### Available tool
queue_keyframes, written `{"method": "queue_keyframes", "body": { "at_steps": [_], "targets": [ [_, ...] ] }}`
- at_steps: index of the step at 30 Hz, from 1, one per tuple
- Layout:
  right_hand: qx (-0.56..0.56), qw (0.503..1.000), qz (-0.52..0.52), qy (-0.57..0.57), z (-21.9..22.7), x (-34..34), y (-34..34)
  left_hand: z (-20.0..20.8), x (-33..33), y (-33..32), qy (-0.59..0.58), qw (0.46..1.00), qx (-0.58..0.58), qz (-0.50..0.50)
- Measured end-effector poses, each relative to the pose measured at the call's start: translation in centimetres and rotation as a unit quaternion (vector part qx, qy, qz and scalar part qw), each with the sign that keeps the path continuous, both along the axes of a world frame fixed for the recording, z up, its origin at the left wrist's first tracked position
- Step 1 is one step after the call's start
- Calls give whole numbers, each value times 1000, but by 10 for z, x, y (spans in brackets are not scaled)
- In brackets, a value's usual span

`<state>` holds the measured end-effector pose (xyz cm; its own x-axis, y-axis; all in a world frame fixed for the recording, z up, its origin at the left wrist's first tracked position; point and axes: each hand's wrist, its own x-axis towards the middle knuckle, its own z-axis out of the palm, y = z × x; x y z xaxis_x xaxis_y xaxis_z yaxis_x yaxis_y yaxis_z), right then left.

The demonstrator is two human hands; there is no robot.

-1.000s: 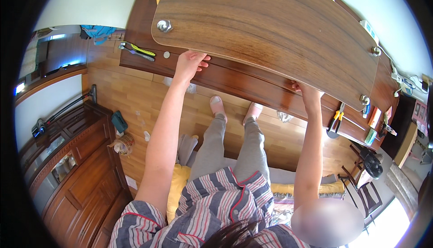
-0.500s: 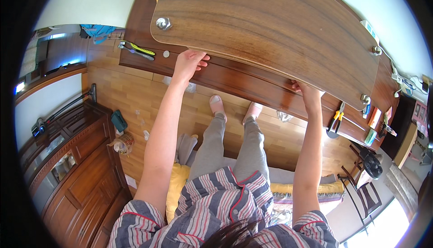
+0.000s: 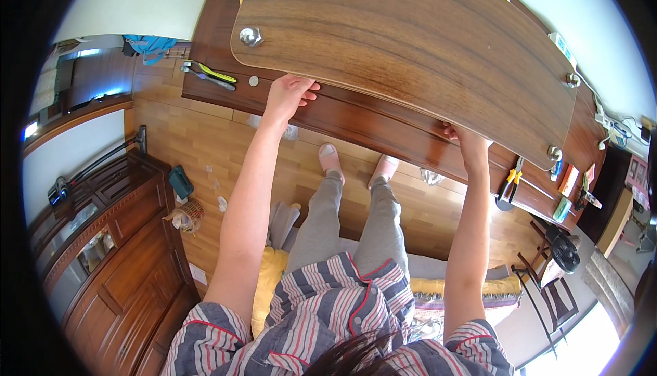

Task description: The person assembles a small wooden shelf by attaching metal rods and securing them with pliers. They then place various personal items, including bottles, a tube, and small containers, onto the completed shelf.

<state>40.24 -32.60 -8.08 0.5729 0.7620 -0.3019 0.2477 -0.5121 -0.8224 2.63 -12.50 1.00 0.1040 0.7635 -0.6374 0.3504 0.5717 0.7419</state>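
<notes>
A long wooden board (image 3: 410, 47) with rounded corners spreads above the dark red-brown table. Bright metal dome fittings, such as the one at the left corner (image 3: 251, 36), sit at its visible corners. My left hand (image 3: 291, 95) is at the board's near edge toward the left, fingers curled in against it; its fingertips show just below the edge. Farther right, my right hand (image 3: 471, 142) grips the same edge, its fingers partly hidden beneath the board. What lies under the board is out of sight.
On the table (image 3: 383, 130), a yellow-green handled tool (image 3: 212, 73) and a small round disc (image 3: 254, 81) lie left. Pliers (image 3: 510, 181) with yellow-orange grips lie right, beside small boxes. A white cable (image 3: 597, 102) runs along the right. A wooden cabinet (image 3: 130, 260) stands lower left.
Almost nothing differs. The board and table appear shifted very slightly in the picture, and both hands keep their places at the board's edge.
</notes>
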Motion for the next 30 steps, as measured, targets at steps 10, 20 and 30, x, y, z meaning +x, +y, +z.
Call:
{"method": "queue_keyframes", "body": {
  "at_steps": [10,20,30],
  "targets": [
    [17,993,1,-118,6,21,19,-1,-2,2,-6,1000,-1,2],
    [38,967,114,-224,34,0,8,-1,-1,0,1,1000,-6,7],
    [14,999,-48,12,44,-34,7,31,61,-80,20,975,170,-139]
  ]
}}
